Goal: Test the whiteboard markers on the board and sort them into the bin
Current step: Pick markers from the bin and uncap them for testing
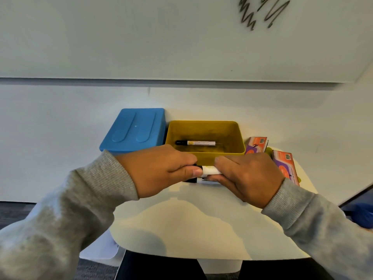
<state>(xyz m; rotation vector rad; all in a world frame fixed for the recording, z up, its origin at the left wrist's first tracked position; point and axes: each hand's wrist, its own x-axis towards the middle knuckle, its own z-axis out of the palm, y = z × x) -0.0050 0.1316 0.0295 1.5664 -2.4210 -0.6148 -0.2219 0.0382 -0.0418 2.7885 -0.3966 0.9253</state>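
Both hands hold one white marker with a black cap (209, 170) level above the table, just in front of the yellow bin (238, 136). My left hand (159, 170) grips the black cap end. My right hand (248, 176) grips the white barrel. A second marker (198, 180) lies on the table right beneath them, mostly hidden. Another marker (195, 142) lies inside the yellow bin. The whiteboard (161, 37) fills the wall above, with dark scribbles (260, 11) at its upper right.
A blue lidded box (135, 130) stands left of the yellow bin. Two orange-and-purple marker cartons (284, 164) lie at the right of the small white table (181, 223). A dark blue object (361, 213) sits at the far right edge.
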